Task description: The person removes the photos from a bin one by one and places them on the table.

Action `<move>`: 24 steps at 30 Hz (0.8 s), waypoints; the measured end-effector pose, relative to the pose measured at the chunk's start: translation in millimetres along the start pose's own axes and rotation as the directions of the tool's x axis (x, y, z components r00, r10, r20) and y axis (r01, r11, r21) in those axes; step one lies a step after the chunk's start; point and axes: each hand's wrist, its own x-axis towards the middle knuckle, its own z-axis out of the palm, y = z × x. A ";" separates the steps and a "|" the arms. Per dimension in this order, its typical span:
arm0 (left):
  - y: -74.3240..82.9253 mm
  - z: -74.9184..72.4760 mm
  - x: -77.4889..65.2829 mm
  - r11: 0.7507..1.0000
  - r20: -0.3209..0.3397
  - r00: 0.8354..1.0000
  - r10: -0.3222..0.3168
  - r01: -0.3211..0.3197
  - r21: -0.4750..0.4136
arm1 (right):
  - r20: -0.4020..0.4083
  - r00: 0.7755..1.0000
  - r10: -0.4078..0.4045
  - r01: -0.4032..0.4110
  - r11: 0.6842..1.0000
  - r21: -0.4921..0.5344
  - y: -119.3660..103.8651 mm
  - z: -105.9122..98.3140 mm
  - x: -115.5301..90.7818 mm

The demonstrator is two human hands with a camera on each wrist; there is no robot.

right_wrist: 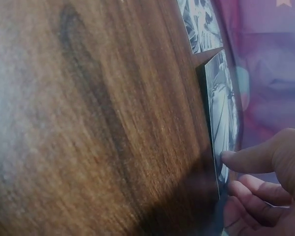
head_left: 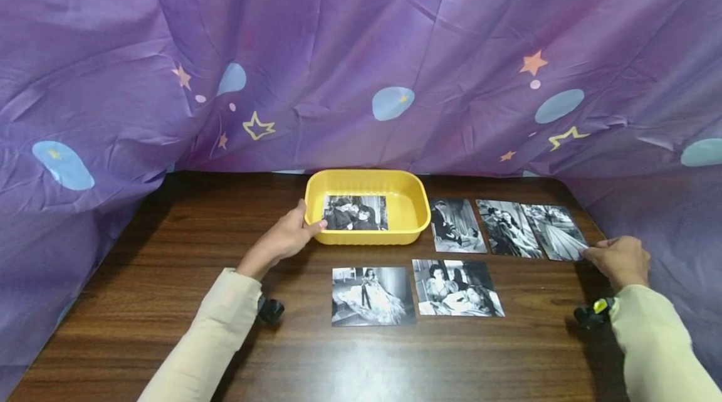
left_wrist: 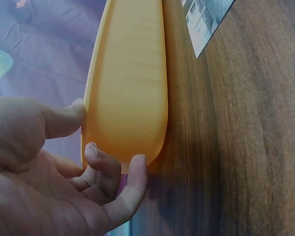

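My left hand (head_left: 284,234) grips the left end of a yellow plastic basin (head_left: 369,238), its thumb over the rim. The left wrist view shows the fingers curled at the basin's end (left_wrist: 132,88). Inside the basin, toward its left side, lies a black-and-white photo (head_left: 356,214). At the right, my right hand (head_left: 623,261) pinches the lower right corner of the rightmost photo (head_left: 555,232). In the right wrist view that photo's edge (right_wrist: 217,113) stands slightly off the table, the thumb on its face and the fingers at its edge.
Two more photos, one of an embracing pair (head_left: 509,229) and one darker (head_left: 457,226), lie between the basin and the rightmost photo. Nearer me are two sideways photos, left (head_left: 372,296) and right (head_left: 458,289). A purple curtain (head_left: 338,44) hangs behind the wooden table (head_left: 169,301).
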 end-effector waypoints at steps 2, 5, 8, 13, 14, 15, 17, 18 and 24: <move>-0.4 0.6 0.1 1.000 0.004 1.000 -0.003 0.003 0.003 | -0.001 1.000 0.002 -0.002 1.000 -0.002 -0.1 0.3 -0.3; -0.1 0.5 -0.2 1.000 0.004 1.000 -0.009 0.009 0.005 | -0.019 0.999 -0.028 0.028 0.999 -0.024 -3.0 2.1 0.3; 0.4 0.3 0.4 1.000 0.001 1.000 -0.006 0.006 0.003 | -0.049 0.997 -0.067 0.065 0.997 -0.039 -13.4 5.2 1.2; 0.9 -0.6 1.4 1.000 0.004 1.000 -0.014 0.014 0.002 | -0.095 0.982 -0.160 0.159 0.987 -0.020 -47.4 10.0 2.0; 0.9 -0.6 1.4 1.000 0.007 1.000 -0.017 0.017 0.003 | -0.105 0.977 -0.185 0.185 0.983 -0.014 -55.2 10.9 2.0; 1.1 -0.7 1.1 1.000 0.008 1.000 -0.019 0.019 0.002 | -0.114 0.971 -0.211 0.212 0.977 -0.006 -63.3 11.5 2.0; 0.9 -0.5 1.2 1.000 0.010 1.000 -0.018 0.018 0.000 | -0.125 0.959 -0.255 0.257 0.966 0.006 -80.1 12.6 1.8; 0.9 -0.3 1.2 1.000 0.011 1.000 -0.016 0.016 -0.002 | -0.130 0.952 -0.277 0.280 0.960 0.009 -89.1 13.1 1.4; 0.2 0.1 1.4 1.000 0.009 1.000 -0.012 0.012 -0.004 | -0.130 0.913 -0.386 0.395 0.918 0.044 -152.2 19.0 -7.6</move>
